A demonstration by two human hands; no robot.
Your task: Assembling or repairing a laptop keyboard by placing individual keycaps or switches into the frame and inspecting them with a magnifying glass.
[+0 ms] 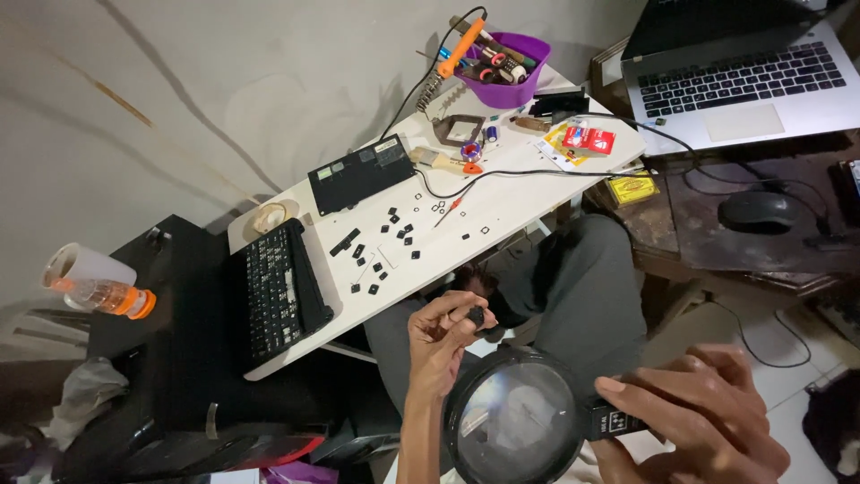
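- Head view: pale wall and floor surround a white bench [502,211] strewn with parts; a wooden desk sits beyond its right end.
- Left hand [439,336], below the bench's near edge, has its fingertips pinched together on a small black keycap [476,315].
- Right hand [694,417] is closed around the black handle of a round magnifying glass [515,419], whose lens sits just beneath the keycap.
- Loose black keycaps [381,246] scatter across the bench's middle; a stripped black keyboard [273,291] lies at its left end.
- Purple bowl [511,67] with an orange soldering iron [459,52] stands at the far corner.
- Silver laptop [743,81] and dark mouse [760,211] rest on the desk.
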